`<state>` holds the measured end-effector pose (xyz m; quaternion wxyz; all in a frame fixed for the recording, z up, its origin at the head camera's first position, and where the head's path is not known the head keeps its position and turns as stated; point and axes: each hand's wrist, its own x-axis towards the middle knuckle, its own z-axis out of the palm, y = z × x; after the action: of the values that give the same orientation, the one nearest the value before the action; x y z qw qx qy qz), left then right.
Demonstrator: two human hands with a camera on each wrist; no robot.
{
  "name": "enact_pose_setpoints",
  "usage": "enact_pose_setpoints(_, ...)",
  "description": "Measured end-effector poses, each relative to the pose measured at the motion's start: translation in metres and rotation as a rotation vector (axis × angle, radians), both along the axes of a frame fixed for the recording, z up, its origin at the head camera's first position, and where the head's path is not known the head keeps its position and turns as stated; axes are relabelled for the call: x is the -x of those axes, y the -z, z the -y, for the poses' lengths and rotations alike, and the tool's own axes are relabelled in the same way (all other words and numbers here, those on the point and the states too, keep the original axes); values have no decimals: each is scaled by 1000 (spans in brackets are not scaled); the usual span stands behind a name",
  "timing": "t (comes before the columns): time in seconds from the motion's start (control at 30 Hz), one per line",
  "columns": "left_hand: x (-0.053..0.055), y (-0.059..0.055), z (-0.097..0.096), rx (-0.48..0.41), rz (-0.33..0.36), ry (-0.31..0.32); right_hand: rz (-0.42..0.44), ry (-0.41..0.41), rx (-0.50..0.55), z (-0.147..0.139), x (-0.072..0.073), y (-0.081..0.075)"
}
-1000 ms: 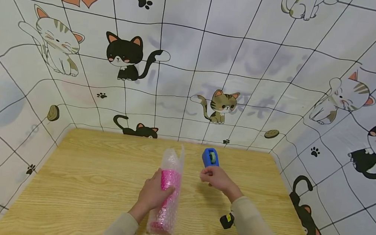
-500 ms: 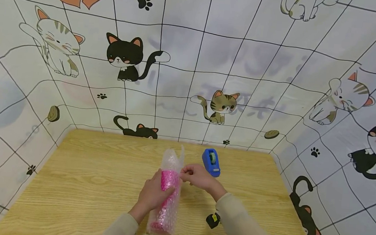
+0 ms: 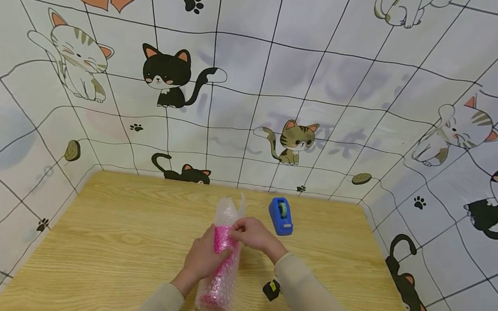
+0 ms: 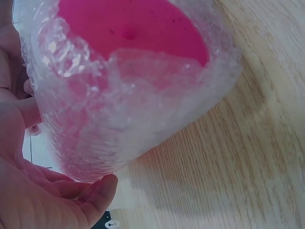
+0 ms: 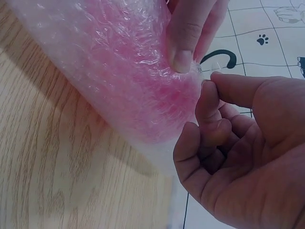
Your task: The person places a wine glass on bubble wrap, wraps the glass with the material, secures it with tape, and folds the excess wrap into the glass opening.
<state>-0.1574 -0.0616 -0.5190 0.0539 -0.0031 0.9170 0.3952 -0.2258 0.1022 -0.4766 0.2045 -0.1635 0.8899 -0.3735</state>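
Note:
A pink, rounded, flat-ended object (image 4: pixel 138 28) is rolled in clear bubble wrap (image 3: pixel 216 291) and lies lengthwise on the table. The wrap's loose end sticks out past the pink part at the far side. My left hand (image 3: pixel 204 255) grips the roll from the left, thumb across its top. At the roll's upper right is my right hand (image 3: pixel 253 234), thumb and forefinger pinched together. A small clear strip of tape (image 5: pixel 217 67) shows at those fingertips in the right wrist view. Whether the tape touches the wrap, I cannot tell.
A blue tape dispenser (image 3: pixel 281 216) stands behind and right of the roll. Black wrist-camera parts (image 3: pixel 271 290) show beside the right sleeve. The wooden table (image 3: pixel 135 234) is bounded by cloth walls (image 3: pixel 238 75) printed with cats.
My right hand has moved left, from in front of the tape dispenser to the roll's upper right side, carrying the tape. The left hand has kept its hold, and the roll has stayed put.

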Motion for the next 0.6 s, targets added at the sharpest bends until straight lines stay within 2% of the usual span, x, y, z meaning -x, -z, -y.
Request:
enact_pose_setpoints(0.13, -1, 0, 1, 0, -10, 2, -44, -4, -27, 4, -1, -1)
enact_pose_setpoints(0.6, -2, -3, 1, 4, -19, -2, -112, 65, -146, 18, -1, 3)
